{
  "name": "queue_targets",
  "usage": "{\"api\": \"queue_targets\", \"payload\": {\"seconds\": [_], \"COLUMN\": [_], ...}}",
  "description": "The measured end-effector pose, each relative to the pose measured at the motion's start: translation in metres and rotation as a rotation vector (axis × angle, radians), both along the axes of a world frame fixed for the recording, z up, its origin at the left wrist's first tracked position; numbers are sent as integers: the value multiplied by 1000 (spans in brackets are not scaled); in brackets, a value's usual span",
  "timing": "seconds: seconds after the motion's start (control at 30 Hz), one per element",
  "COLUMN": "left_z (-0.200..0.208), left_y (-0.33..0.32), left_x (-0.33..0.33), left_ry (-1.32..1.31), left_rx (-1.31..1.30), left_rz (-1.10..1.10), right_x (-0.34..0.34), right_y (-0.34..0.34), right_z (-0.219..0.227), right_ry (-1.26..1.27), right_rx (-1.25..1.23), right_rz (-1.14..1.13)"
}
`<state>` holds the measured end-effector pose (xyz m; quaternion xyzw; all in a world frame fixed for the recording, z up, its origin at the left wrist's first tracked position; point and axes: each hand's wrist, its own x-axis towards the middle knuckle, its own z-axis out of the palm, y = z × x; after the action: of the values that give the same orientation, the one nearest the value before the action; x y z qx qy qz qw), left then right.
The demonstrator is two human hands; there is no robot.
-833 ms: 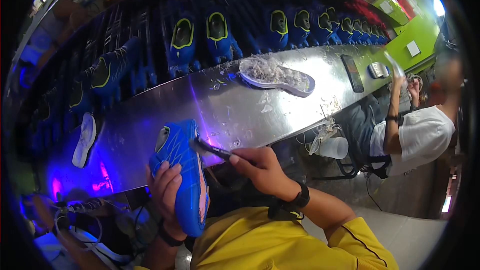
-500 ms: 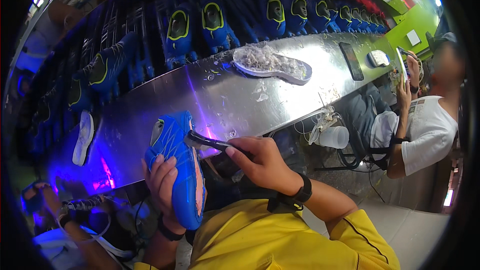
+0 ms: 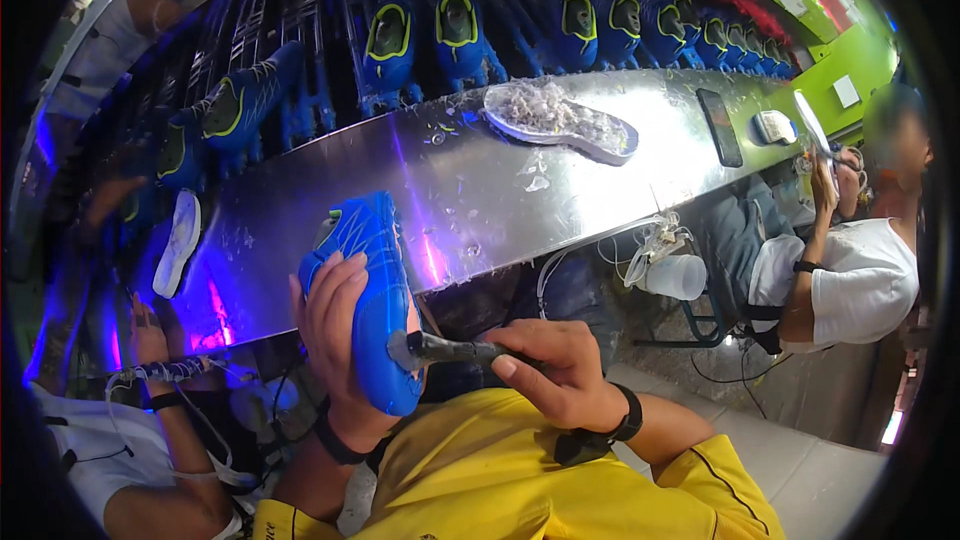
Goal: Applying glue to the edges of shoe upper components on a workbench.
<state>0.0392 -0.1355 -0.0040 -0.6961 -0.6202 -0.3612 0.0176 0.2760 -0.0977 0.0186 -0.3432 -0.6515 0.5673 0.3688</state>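
Observation:
My left hand (image 3: pixel 335 325) is wrapped round a blue shoe upper (image 3: pixel 375 280), held up on its side near my body. Its pale pinkish underside shows along the right edge, partly hidden. In my right hand (image 3: pixel 560 370) is a dark-handled brush (image 3: pixel 455 348); its head touches the lower, right part of the shoe. A metal bench (image 3: pixel 330 170) stretches beyond both hands. On it lies a white sole (image 3: pixel 590 130) heaped with pale scraps at its left part. Another white sole (image 3: pixel 178 243) rests at the bench's left.
Several blue shoes (image 3: pixel 458 30) with yellow-green collars stand on a dark rack behind the bench. A black phone (image 3: pixel 720 128) and a small white block (image 3: pixel 774 127) lie at the right. A white cup (image 3: pixel 677 276) hangs near cables. Co-workers sit on both sides (image 3: pixel 865 280).
The brush has moved from the upper part of the shoe down to its lower end. My right hand has come nearer to my body, and the shoe has shifted slightly.

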Motion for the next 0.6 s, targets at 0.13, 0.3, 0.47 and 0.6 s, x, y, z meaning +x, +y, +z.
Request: {"api": "queue_targets", "payload": {"seconds": [0.13,0.3,0.47,0.6], "left_z": [27,49,69,81], "left_y": [18,39,62,80], "left_x": [13,28,35,26], "left_ry": [-9,10,39,43], "left_rx": [-48,-116,-190,-226], "left_rz": [31,64,62,16], "right_x": [12,23,30,32], "right_y": [4,11,27,56], "right_z": [14,33,55,72], "right_ry": [-60,-121,-242,-341], "right_rx": [143,267,374,540], "right_rz": [-26,-148,-249,-226]}}
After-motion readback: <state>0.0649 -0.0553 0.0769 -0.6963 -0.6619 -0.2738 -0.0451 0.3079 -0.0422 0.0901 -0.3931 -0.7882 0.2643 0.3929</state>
